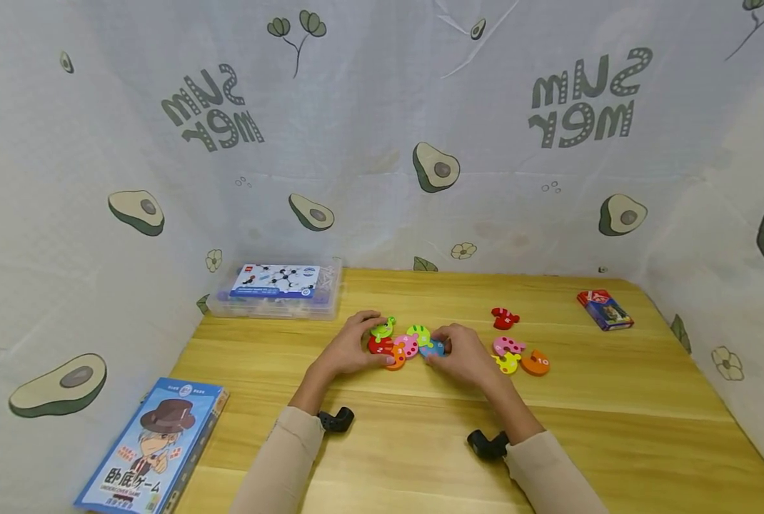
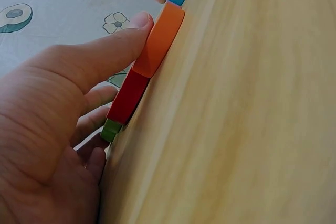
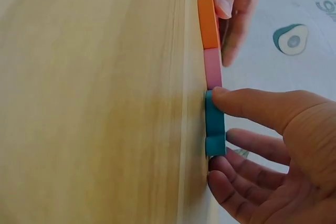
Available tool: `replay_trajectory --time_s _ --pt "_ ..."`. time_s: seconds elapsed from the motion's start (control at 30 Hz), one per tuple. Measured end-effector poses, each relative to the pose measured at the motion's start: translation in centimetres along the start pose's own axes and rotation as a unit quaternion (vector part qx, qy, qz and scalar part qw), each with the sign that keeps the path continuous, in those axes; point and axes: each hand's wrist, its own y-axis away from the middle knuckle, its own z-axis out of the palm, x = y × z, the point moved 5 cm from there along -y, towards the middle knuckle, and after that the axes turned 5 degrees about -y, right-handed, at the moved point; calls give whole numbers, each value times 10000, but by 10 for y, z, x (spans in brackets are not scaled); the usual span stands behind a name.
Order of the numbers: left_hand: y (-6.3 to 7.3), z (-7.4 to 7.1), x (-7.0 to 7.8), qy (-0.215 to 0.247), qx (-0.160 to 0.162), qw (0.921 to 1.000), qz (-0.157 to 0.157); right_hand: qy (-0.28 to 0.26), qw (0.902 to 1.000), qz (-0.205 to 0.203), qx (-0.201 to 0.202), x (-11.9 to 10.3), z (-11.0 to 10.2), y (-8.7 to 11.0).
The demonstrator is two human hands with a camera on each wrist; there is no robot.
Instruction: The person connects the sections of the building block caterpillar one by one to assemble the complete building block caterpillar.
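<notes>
Wooden tabletop [image 1: 414, 450] is backed by avocado-print cloth [image 1: 382, 185]. Left of the pink puzzle piece [image 1: 408, 347], red piece [image 2: 128, 97] and orange piece [image 2: 161, 40] are gripped by the half-closed left hand [image 1: 350, 348]; right of it, a blue piece [image 3: 214, 116] is pinched by the right hand [image 1: 464, 353], nearer the loose pieces [image 1: 508, 345].

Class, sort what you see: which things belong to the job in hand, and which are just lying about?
In the job:
left hand
right hand
numbered pieces between the hands
loose pieces on the right, probably

Just lying about:
clear plastic box
blue game box
small card box
</notes>
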Motion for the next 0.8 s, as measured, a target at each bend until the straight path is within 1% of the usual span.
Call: replay_trajectory --time_s 0.13,0.27,0.4,0.63,0.8 --pt "-1 1 2 -16 -51 10000 66 -69 10000 -16 -26 3 -1 1" --pt "-2 2 1 -58 -103 9999 62 -212 9998 -27 23 6 -8 6" --pt "-2 1 1 -46 -72 10000 16 -243 9995 -35 190 15 -21 17" --pt "-1 2 0 -33 -52 10000 18 -57 9987 -66 500 38 -52 40" --pt "0 3 0 -1 -26 10000 7 165 9976 118 665 52 -68 55"
